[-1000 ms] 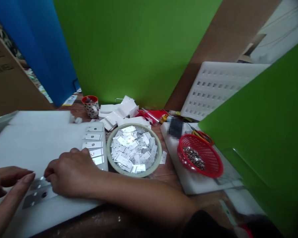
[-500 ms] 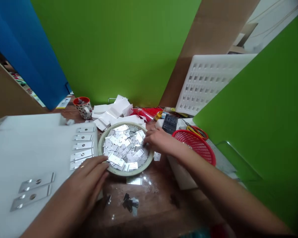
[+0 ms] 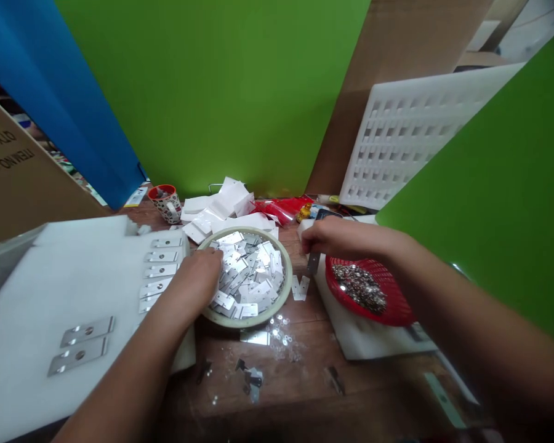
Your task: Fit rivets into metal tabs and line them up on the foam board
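A round pale basin [image 3: 288, 261] is heaped with small silvery metal plates [image 3: 244, 271]. My left hand [image 3: 203, 271] reaches over the basin's left rim, its fingertips down among the plates; the back of the hand hides most of the fingers. To the right of the basin, my right hand [image 3: 321, 235] has its fingers pinched together on a metal plate [image 3: 313, 263] that hangs below them, dark in shadow. Beside that hand stands a red plastic basket [image 3: 399, 301] holding a pile of small shiny metal pieces [image 3: 360, 286].
On the left, a white foam block [image 3: 23, 320] carries several metal plates with round fittings. Loose plates [image 3: 300, 287] and tiny clear discs [image 3: 284, 332] lie on the wooden table [image 3: 300, 387]. Behind are a patterned mug [image 3: 168, 206], white packaging [image 3: 226, 203] and green panels [image 3: 212, 92].
My right hand has left the basin and moved right toward the basket with a metal plate in its fingers. My left hand has moved forward from the near-left rim onto the plates.
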The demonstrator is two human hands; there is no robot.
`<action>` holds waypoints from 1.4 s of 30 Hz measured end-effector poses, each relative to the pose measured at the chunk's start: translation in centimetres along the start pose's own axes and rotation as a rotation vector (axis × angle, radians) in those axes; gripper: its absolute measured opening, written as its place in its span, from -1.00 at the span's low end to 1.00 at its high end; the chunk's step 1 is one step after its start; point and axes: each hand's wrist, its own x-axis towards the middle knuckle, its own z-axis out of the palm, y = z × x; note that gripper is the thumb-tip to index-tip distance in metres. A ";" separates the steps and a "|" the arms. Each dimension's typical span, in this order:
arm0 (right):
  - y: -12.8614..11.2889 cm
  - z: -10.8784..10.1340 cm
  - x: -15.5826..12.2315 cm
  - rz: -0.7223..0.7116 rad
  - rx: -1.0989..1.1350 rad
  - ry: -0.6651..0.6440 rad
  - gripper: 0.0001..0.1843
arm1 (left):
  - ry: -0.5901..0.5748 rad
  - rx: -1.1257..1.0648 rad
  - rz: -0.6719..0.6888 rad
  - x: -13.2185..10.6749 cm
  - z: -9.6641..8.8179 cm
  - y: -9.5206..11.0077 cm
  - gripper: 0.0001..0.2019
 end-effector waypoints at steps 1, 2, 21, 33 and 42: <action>0.3 0.5 0.3 0.002 -0.014 -0.024 -0.74 | -0.007 0.026 -0.011 0.6 -0.1 0.0 -0.70; 0.6 1.1 0.7 -0.006 -0.026 -0.038 -0.75 | -0.012 0.057 -0.023 1.2 -0.1 0.1 -0.70; -6.5 3.1 -2.2 0.019 0.718 0.277 -0.72 | -0.273 -0.696 0.103 -1.5 -4.8 -0.8 -0.75; -5.4 3.4 -2.0 0.029 0.453 0.324 -0.80 | -0.077 -0.318 0.165 -2.5 -2.5 1.1 -0.81; -1.6 4.5 -1.8 0.169 -0.271 0.125 -0.67 | -0.172 0.046 0.201 -1.6 -0.6 -0.8 -0.79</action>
